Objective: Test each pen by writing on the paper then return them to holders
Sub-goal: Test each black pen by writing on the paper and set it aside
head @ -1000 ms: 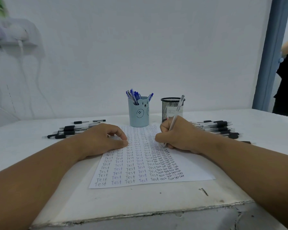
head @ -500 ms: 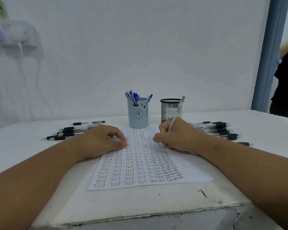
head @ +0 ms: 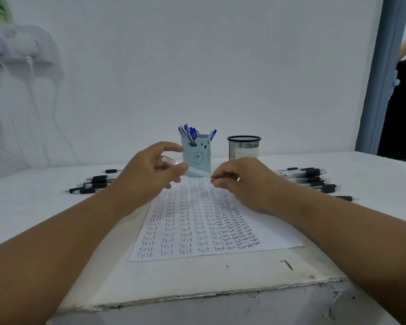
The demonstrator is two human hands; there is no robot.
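A clear pen (head: 192, 171) lies blurred and nearly level in the air between my hands, above the top of the paper (head: 197, 233). My right hand (head: 246, 181) pinches its right end. My left hand (head: 148, 172) curls loosely around its left end, index finger raised. The paper is covered with rows of "Test". Behind it stand a light blue bear holder (head: 197, 160) with several blue pens and a black mesh holder (head: 243, 146) that shows no pens.
Black-grip pens lie in a pile on the left (head: 94, 181) and another on the right (head: 307, 177) of the white table (head: 45, 207). A small nail (head: 286, 264) lies near the chipped front edge. A person in black (head: 403, 109) stands at the far right.
My right hand stopped writing and lifted the pen off the paper, turning it level. My left hand rose from the sheet and met the pen's other end.
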